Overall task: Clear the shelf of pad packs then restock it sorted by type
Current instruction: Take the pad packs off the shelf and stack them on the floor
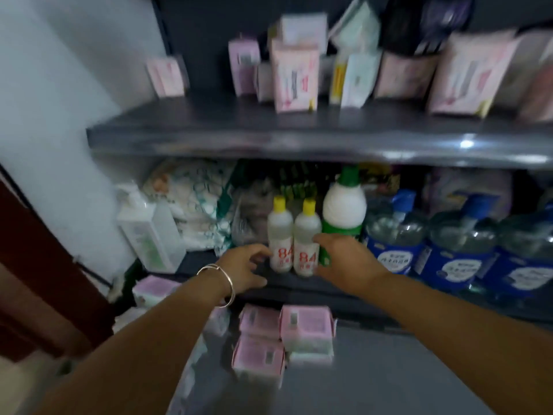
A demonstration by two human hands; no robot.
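Upper shelf [269, 130]: dark metal board, carrying the blurred pad packs [294, 76], pink and white, standing upright in a loose row, some stacked behind.
Lower shelf [299, 284]: holding bottles, bags and jugs.
Water jugs [457, 244]: clear with blue labels, lined up at right on the lower shelf.
Pink packs [305, 327]: several lying flat on a grey surface below the lower shelf, touching one another.
Green-capped bottle [344, 208]: white, upright, just right of the two small bottles.
Pump bottle [143, 229]: white, at the left end of the lower shelf.
Small bottles [294, 238]: two, yellow caps, red "84", side by side, between the hands.
Right hand [347, 262]: fingers relaxed and spread, holding nothing, beside the bottles; touching or not cannot be told.
Left hand [242, 268]: fingers loosely spread, holding nothing, tips near the left small bottle.
Bangle [221, 283]: silver, on the left wrist.
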